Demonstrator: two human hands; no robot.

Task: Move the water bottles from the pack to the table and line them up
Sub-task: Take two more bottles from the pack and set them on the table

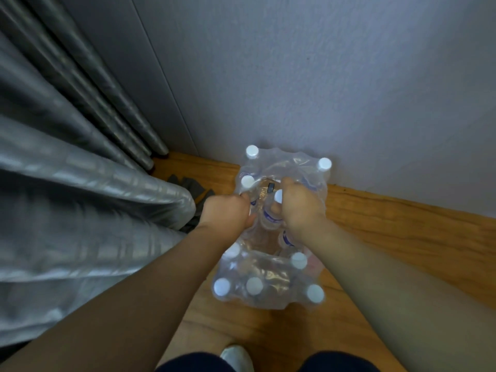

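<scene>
1. Pack (268, 285) stood on floor (389, 237) near wall (322, 76), bottles upright, caps up.
2. Left hand (228, 213) closed on torn wrap.
3. Right hand (298, 205) gripped bottle (273, 210) mid-pack, neck up.

The scene is dim and cool-toned, with soft, even light and no hard shadows. The pale grey wall (322, 76) darkens toward the upper corners. Faint glare glints on the clear crinkled plastic wrap (268, 267) and along the folds of the shiny silver-grey curtain (80, 183). The whole frame is slightly soft (the forearms nearest the lens most of all), and wide-angle distortion bends the wooden floor (402, 237) edge.
</scene>
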